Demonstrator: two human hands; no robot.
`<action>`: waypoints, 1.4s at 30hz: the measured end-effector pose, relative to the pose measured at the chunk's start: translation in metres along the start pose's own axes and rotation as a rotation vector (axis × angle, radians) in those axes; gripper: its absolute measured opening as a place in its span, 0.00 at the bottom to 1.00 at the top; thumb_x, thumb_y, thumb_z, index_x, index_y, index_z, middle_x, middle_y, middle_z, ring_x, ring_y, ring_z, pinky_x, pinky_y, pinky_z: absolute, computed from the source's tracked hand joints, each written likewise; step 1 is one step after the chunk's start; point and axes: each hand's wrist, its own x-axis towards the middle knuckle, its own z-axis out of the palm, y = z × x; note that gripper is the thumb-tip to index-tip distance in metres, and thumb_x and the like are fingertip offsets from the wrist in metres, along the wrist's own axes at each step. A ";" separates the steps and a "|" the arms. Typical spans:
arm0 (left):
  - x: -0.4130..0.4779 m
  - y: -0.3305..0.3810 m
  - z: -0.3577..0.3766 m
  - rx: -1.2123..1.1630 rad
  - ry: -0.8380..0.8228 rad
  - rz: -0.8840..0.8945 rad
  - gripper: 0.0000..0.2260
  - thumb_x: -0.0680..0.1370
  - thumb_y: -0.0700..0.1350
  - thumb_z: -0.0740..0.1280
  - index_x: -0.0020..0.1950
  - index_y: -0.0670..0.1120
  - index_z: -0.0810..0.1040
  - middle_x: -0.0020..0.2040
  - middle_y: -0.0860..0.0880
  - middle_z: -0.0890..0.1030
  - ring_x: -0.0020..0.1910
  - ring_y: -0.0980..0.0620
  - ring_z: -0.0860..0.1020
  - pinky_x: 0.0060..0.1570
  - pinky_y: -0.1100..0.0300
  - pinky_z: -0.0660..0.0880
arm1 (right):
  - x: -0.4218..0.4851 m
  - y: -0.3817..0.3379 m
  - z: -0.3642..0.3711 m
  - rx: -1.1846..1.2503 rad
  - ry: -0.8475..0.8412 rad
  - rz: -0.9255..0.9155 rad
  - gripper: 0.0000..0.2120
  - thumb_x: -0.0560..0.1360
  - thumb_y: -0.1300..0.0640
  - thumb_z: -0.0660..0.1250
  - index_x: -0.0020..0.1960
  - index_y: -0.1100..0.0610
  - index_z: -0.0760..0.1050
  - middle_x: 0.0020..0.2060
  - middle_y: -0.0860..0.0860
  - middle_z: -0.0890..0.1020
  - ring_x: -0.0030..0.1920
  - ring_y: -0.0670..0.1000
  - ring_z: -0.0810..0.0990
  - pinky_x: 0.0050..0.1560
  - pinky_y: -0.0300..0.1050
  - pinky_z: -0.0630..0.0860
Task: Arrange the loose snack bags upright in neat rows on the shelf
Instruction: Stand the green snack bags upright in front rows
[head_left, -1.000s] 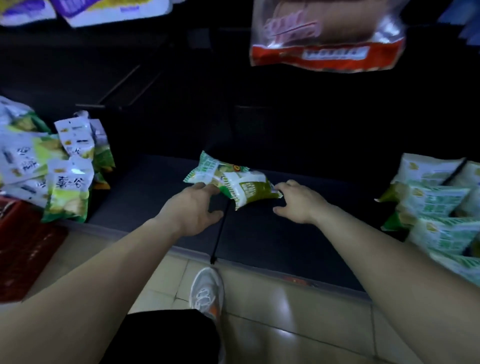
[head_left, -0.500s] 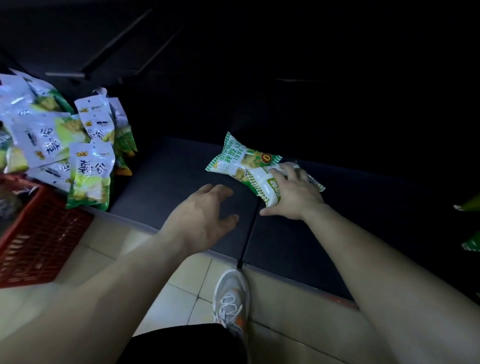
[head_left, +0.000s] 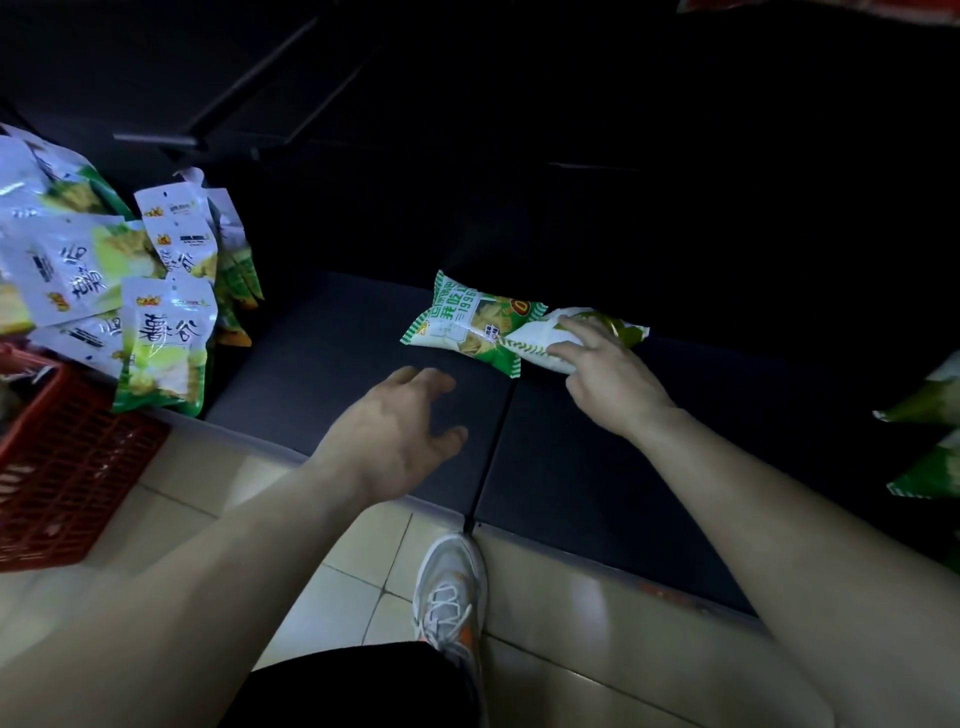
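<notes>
Two snack bags lie flat at the middle of the dark shelf (head_left: 322, 364), overlapping at their ends. The printed bag (head_left: 467, 325), green and white, lies to the left. The plainer white bag (head_left: 540, 345) crosses its right end and runs off to the right.

The right hand (head_left: 608, 374) rests on the white bag, its fingers (head_left: 571, 325) spread across the top and the thumb at the near edge. I cannot tell whether this grip truly clasps the bag or only lies on it. The left hand (head_left: 395, 431) hovers over the front part of the shelf, just short of the printed bag. Its grip is wide, with fingers loosely parted, and it holds nothing.

A heap of pouches (head_left: 161, 343) in white and green leans at the shelf's left end, some upright and some tilted. Just beside and below them stands a red plastic basket (head_left: 67, 457) on the pale tiled floor (head_left: 597, 623). More green bags (head_left: 930, 400) show at the right edge of the view. A white shoe (head_left: 449, 587) with an orange mark points at the shelf front, between the two forearms.
</notes>
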 end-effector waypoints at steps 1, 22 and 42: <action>0.000 0.000 0.000 -0.001 -0.001 0.001 0.26 0.76 0.57 0.68 0.71 0.51 0.69 0.66 0.52 0.72 0.63 0.50 0.74 0.61 0.53 0.71 | 0.001 0.002 -0.002 -0.014 0.020 -0.006 0.22 0.77 0.67 0.61 0.70 0.57 0.73 0.77 0.55 0.60 0.77 0.57 0.54 0.72 0.55 0.65; 0.014 0.024 -0.001 0.017 -0.046 0.063 0.27 0.76 0.58 0.67 0.72 0.51 0.67 0.68 0.50 0.71 0.66 0.48 0.72 0.64 0.51 0.70 | 0.007 0.027 -0.070 0.067 0.097 0.185 0.22 0.76 0.54 0.70 0.65 0.47 0.64 0.59 0.51 0.76 0.49 0.52 0.75 0.46 0.48 0.74; -0.042 0.282 -0.005 0.034 -0.191 0.656 0.37 0.58 0.67 0.78 0.63 0.57 0.75 0.49 0.58 0.80 0.49 0.58 0.78 0.49 0.54 0.77 | -0.289 0.007 -0.236 0.290 0.160 0.304 0.22 0.73 0.50 0.76 0.64 0.49 0.75 0.59 0.43 0.77 0.62 0.42 0.74 0.61 0.39 0.70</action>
